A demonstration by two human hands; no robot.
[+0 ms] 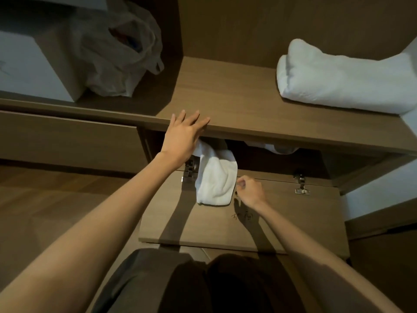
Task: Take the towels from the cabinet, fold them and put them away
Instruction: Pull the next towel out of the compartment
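White towel (215, 179): hangs out of the open lower compartment and drapes down onto the dropped door, its lower end lying flat on the door's inner face.
Cabinet door (293, 222): brown wood, folded down toward the person, two metal hinges along its top edge.
Left hand (184, 136): fingers spread and relaxed, palm on the front edge of the shelf just above the towel; it grips nothing.
Right hand (249, 190): loosely curled, fingertips pinched together just beside the towel's right edge; whether it actually has hold of the cloth I cannot tell.
Shelf (237, 98): wooden, above the open compartment.
Folded towel (345, 80): white, thick, lies on the right end of the shelf, well apart from both hands.
More white cloth (275, 147): partly seen inside the dark compartment, right of the hanging towel.
Plastic bag (121, 53): translucent, crumpled, in the left compartment beside a white box (29, 66).
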